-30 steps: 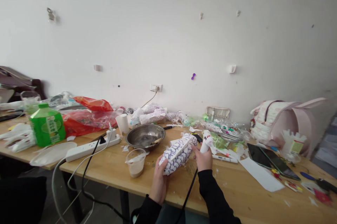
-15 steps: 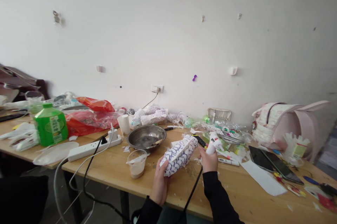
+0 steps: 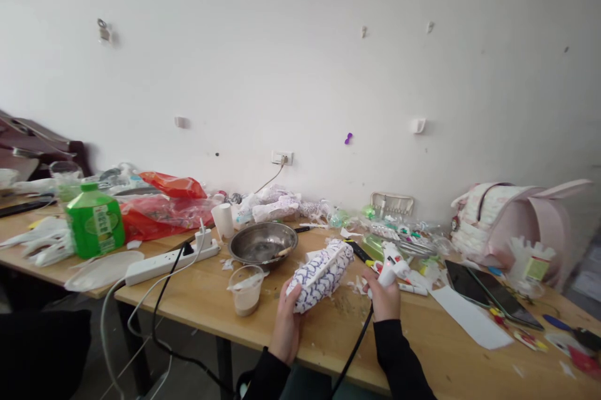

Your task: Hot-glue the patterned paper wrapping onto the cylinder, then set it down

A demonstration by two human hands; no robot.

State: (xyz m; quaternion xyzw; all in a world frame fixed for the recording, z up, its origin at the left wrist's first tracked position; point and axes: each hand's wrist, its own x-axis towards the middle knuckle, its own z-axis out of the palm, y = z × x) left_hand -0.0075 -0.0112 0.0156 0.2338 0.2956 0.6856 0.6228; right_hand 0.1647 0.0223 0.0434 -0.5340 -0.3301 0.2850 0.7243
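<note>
Fingers grasping: left hand point(image 3: 285, 323), white purple-scaled papery roll point(image 3: 322, 279); right hand point(image 3: 386, 302), at its three o'clock, white plastic glue gun point(image 3: 387, 273). Probably gluing; next needs steady aim.

The cup point(image 3: 246, 295) is before the bowl point(image 3: 253, 246) and left of the bundle point(image 3: 319, 280) in the left hand point(image 3: 285, 322), the power strip point(image 3: 157, 267) at the surface's point(image 3: 439, 350) left edge, the backpack point(image 3: 507, 218) near its back right corner.
</note>
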